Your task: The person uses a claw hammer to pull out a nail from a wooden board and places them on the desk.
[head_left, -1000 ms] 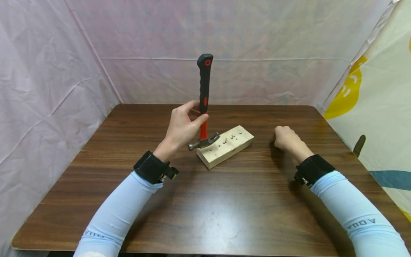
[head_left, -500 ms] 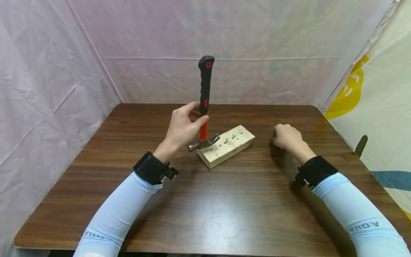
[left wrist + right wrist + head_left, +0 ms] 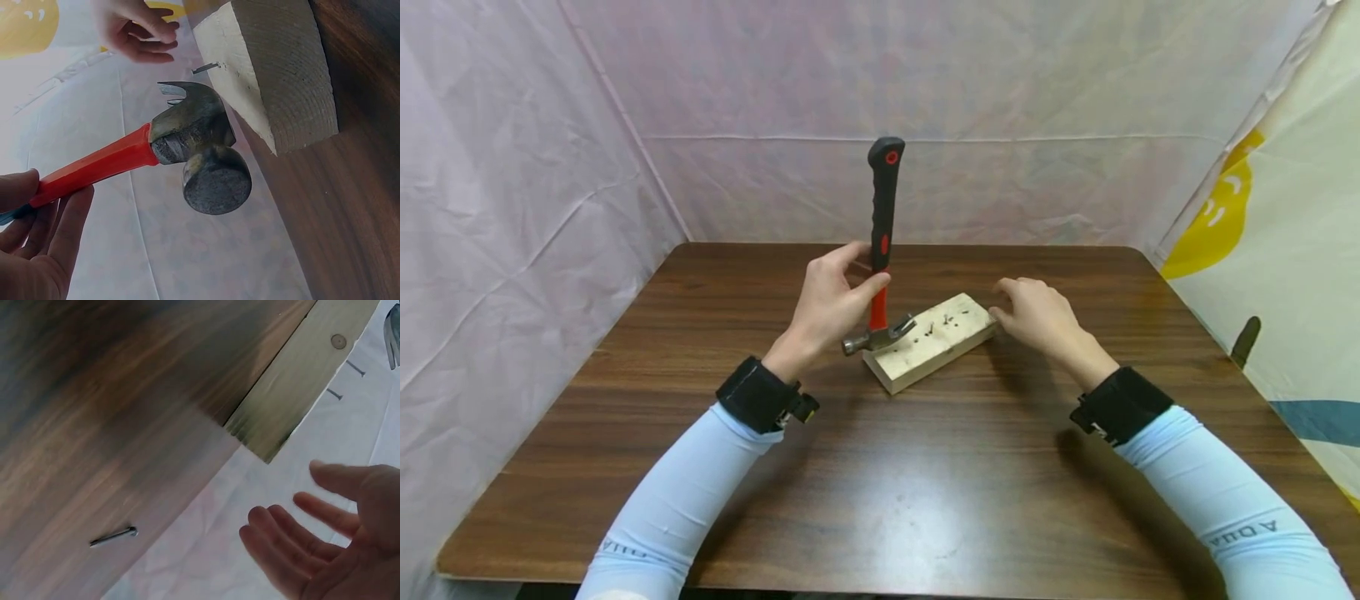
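Note:
My left hand [image 3: 831, 304] pinches a claw hammer [image 3: 883, 212] between thumb and fingers where the black grip meets the red neck. The hammer stands nearly upright, handle up, its steel head [image 3: 206, 144] by the left end of a pale wood block [image 3: 917, 354]. Whether the head touches the block I cannot tell. Several nails [image 3: 947, 319] and dark holes show in the block's top; one nail [image 3: 205, 68] juts out near its end in the left wrist view. My right hand [image 3: 1041, 312] hovers off the block's right end, fingers loosely bent, holding nothing.
A loose nail [image 3: 114, 536] lies on the brown wooden table [image 3: 760, 517] in the right wrist view, apart from the block. White cloth [image 3: 760, 183] hangs behind the table's far edge. A patterned cloth [image 3: 1292, 308] hangs along the right side.
My right hand has moved left from the bare table to the block's right end, its fingers opening from a tucked pose. The left hand and hammer have barely shifted.

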`<action>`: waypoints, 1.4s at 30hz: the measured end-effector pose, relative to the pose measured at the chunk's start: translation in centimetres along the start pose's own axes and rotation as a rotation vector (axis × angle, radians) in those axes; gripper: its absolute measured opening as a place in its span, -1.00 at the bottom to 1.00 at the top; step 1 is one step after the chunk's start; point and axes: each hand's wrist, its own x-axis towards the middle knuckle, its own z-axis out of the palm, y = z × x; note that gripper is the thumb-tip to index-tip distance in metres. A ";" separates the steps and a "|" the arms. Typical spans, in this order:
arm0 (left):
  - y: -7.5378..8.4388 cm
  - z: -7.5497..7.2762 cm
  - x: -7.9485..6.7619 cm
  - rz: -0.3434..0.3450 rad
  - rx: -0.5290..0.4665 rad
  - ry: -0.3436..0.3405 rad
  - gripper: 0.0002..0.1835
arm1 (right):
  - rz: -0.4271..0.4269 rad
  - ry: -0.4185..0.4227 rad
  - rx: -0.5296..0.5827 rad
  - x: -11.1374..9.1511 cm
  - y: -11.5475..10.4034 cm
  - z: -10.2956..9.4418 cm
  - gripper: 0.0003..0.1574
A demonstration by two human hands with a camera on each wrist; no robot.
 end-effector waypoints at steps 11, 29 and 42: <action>-0.1 0.1 0.0 0.013 0.031 -0.001 -0.73 | -0.118 -0.151 0.098 0.3 -0.5 1.2 -0.36; -0.5 0.4 0.2 0.039 0.031 -0.004 -0.67 | -0.183 -0.127 0.105 0.1 -0.8 2.1 -0.51; -0.4 0.6 0.3 0.032 0.023 -0.011 -0.65 | -0.178 -0.095 0.098 -0.1 -1.1 2.2 -0.50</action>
